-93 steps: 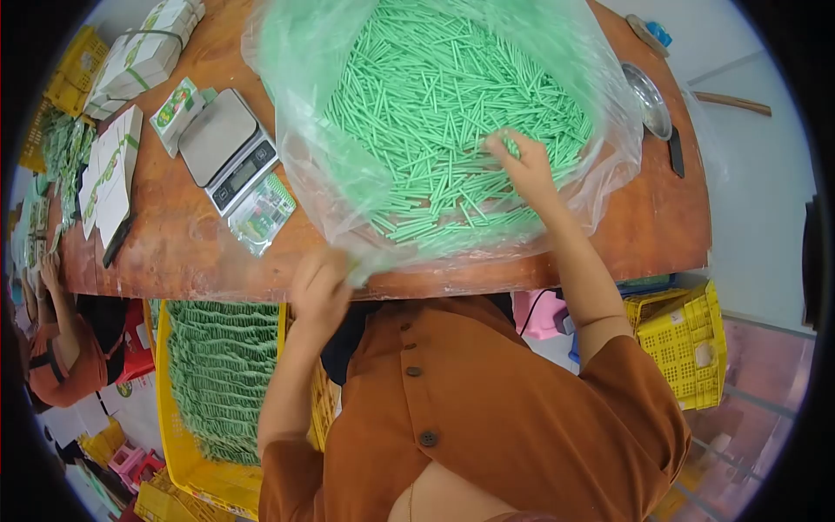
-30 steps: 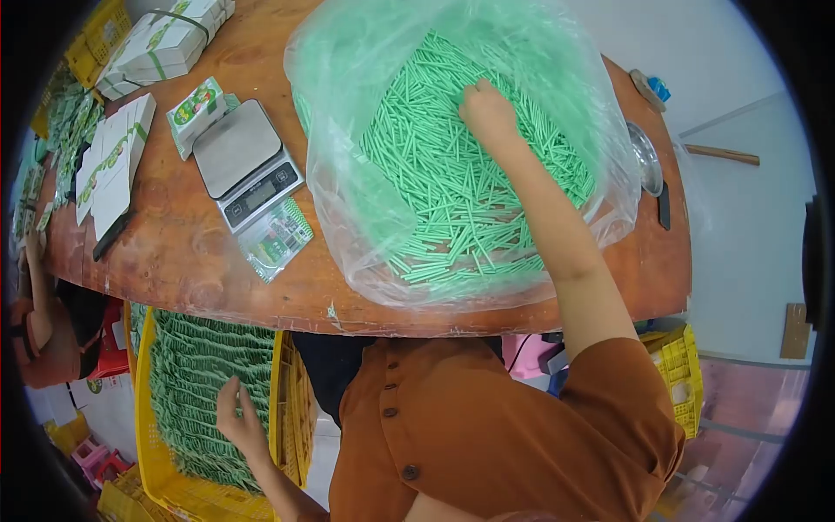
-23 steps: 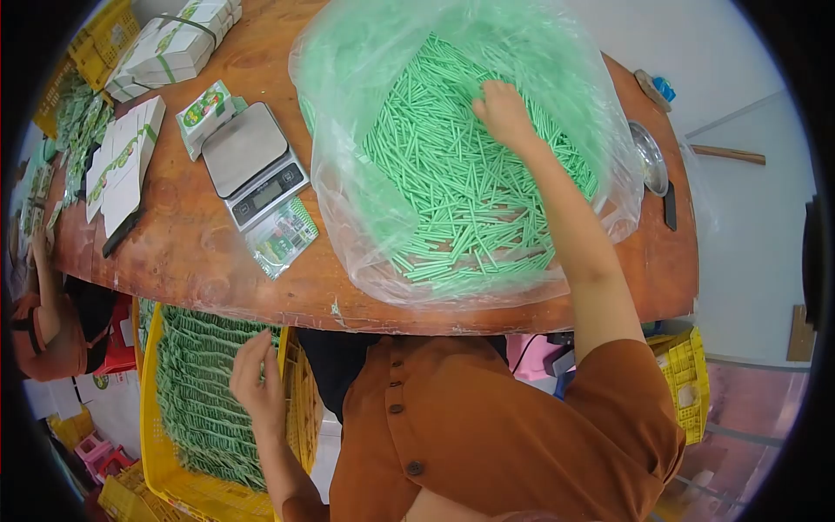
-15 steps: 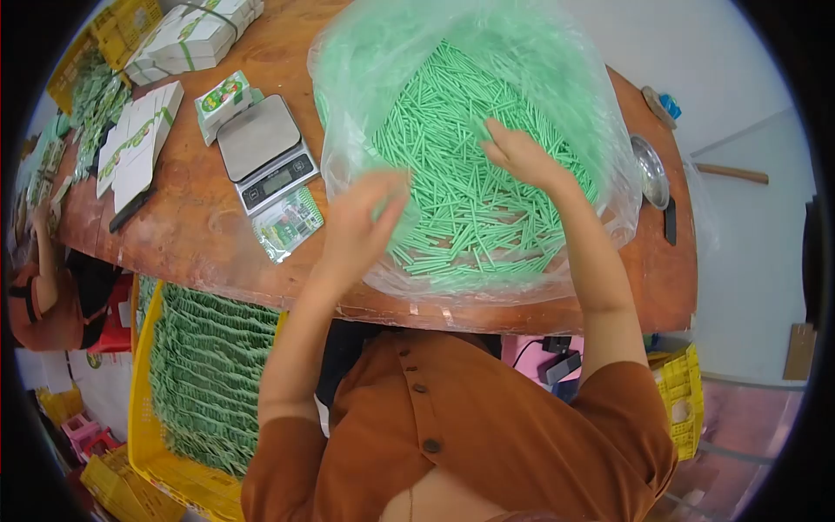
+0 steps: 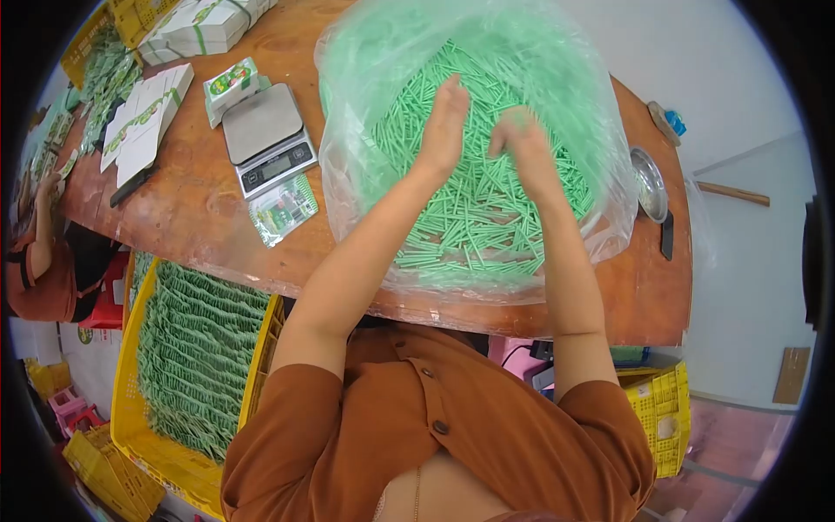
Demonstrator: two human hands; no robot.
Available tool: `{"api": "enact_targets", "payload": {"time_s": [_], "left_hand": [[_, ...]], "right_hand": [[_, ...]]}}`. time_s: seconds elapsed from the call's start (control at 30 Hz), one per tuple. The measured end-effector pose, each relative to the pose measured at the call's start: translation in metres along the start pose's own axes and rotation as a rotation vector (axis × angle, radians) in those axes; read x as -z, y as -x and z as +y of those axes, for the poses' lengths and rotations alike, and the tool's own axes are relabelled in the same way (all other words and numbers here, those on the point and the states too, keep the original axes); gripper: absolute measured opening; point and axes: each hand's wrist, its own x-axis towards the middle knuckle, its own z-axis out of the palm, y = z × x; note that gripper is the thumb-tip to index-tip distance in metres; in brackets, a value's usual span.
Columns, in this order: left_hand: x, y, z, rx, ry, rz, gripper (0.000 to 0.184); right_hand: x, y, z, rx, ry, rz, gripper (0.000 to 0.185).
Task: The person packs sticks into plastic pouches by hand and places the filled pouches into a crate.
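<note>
- At the far left of your frame, a co-worker's hand (image 5: 50,184) is at the bench (image 5: 217,239).
- In the lower left, you have a yellow basket (image 5: 129,426) packed with rows of green packets (image 5: 200,361).
- In the upper left, white cards (image 5: 150,120) lie near a strapped stack of white boxes (image 5: 209,28).
- Right of those, a scale (image 5: 263,126) has a printed box (image 5: 231,80) just beside it and a clear packet (image 5: 283,210) at its lower edge.
- At upper centre, your green sticks (image 5: 474,235) lie loose in a wide-open plastic bag (image 5: 609,122).
- Your left hand (image 5: 445,126) is over the sticks, flat, with its fingers nearly straight and together.
- Your right hand (image 5: 524,150) is just beside it, also over the sticks; it is blurred, so you cannot tell whether it grips any.
- Right of the bag, a metal bowl (image 5: 649,184) sits near the bench's edge.
</note>
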Motion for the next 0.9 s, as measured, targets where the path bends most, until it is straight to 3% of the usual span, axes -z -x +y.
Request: {"api": "enact_targets", "payload": {"time_s": [0.03,0.07,0.1,0.13,0.17,0.2,0.23,0.27,0.3,0.33,0.37,0.43,0.5,0.57,0.63,0.7,0.77,0.83,0.9], "left_hand": [[-0.008,0.0,0.004,0.006,-0.009,0.018,0.066],[-0.022,0.004,0.005,0.246,0.519,0.017,0.066],[-0.022,0.009,0.007,0.457,1.05,0.035,0.066],[-0.009,0.02,0.012,0.44,1.027,0.087,0.066],[0.003,0.031,0.016,0.338,0.855,0.0,0.062],[0.012,0.043,0.024,0.253,0.678,-0.087,0.059],[0.047,0.063,0.056,-0.007,-0.097,-0.084,0.043],[0.089,0.081,0.073,-0.342,-0.616,0.001,0.027],[0.127,0.095,0.081,-0.49,-1.041,0.127,0.022],[0.151,0.107,0.101,-0.507,-1.444,0.167,0.023],[0.18,0.119,0.084,-0.398,-1.665,0.17,0.032],[0.203,0.163,0.06,-0.225,-1.842,-0.095,0.049],[0.192,0.195,0.085,-0.135,-1.678,-0.417,0.059],[0.198,0.218,0.085,-0.26,-1.498,-0.66,0.05],[0.213,0.221,0.084,-0.547,-1.422,-0.739,0.038],[0.212,0.219,0.087,-0.554,-1.358,-0.71,0.028],[0.207,0.217,0.088,-0.45,-1.332,-0.559,0.025],[0.21,0.22,0.079,-0.485,-1.317,-0.534,0.021],[0.209,0.221,0.075,-0.512,-1.28,-0.488,0.018]], "right_hand": [[-0.006,-0.002,0.002,0.196,-0.287,0.181,0.022],[-0.022,0.002,0.002,0.174,-0.628,0.218,0.023],[-0.038,0.012,0.005,0.148,-0.658,0.182,0.023],[-0.048,0.022,0.009,0.183,-0.26,0.235,0.023],[-0.054,0.025,0.013,0.241,0.143,0.273,0.025],[-0.052,0.026,0.019,0.218,-0.211,0.226,0.023],[-0.045,0.032,0.027,0.164,-0.552,0.202,0.022],[-0.036,0.037,0.031,0.213,-0.57,0.185,0.017],[-0.032,0.035,0.035,0.214,-0.562,0.218,0.017],[-0.026,0.034,0.042,0.027,-0.558,0.225,0.016],[-0.017,0.039,0.047,-0.17,-0.549,0.238,0.015],[-0.022,0.035,0.038,-0.211,-0.519,0.081,0.017],[-0.03,0.036,0.031,-0.248,-0.424,0.029,0.018],[-0.031,0.037,0.035,-0.282,-0.352,-0.054,0.018],[-0.031,0.03,0.04,-0.269,-0.194,-0.078,0.025],[-0.038,0.019,0.031,0.073,0.708,0.016,0.033],[-0.04,0.008,0.03,-0.014,0.802,-0.026,0.038],[-0.038,0.005,0.044,-0.072,0.978,-0.279,0.039],[-0.032,0.007,0.045,-0.031,0.899,-0.27,0.039]]}}
